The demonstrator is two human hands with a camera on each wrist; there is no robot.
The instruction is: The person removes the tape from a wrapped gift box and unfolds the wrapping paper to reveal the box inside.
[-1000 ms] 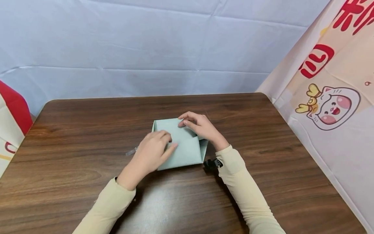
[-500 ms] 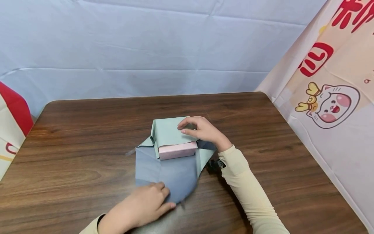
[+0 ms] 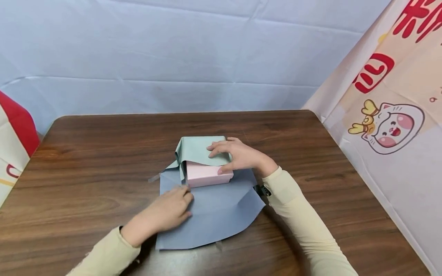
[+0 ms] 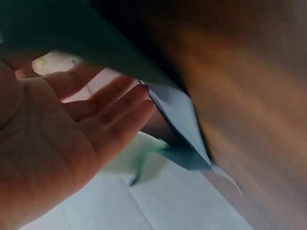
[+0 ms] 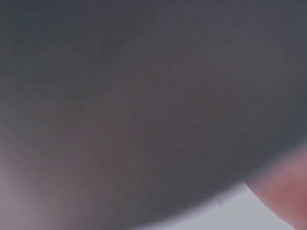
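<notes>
A pink box (image 3: pixel 203 176) sits mid-table on a sheet of wrapping paper (image 3: pixel 214 222), blue inside and pale green outside. The sheet's far green flap (image 3: pixel 197 149) covers the back of the box top, while its blue near part spreads towards me. My right hand (image 3: pixel 243 155) rests on the box from the right, fingers spread over the flap, thumb at the pink top. My left hand (image 3: pixel 165 211) lies over the paper's left side, in front of the box. In the left wrist view its fingers (image 4: pixel 120 110) are loosely extended beside a paper edge. The right wrist view is mostly dark blur.
Clear tape strips stick out from the paper, one at the left (image 3: pixel 154 178) and one at the near edge (image 3: pixel 219 245). The brown wooden table (image 3: pixel 86 172) stands before a white cloth backdrop (image 3: pixel 155 50). A printed banner (image 3: pixel 390 126) hangs at the right.
The near flap, folded over the box a second ago, has been opened towards me, baring the pink box. The right side flap has also unfolded. My left hand drew back, then moved up-left.
</notes>
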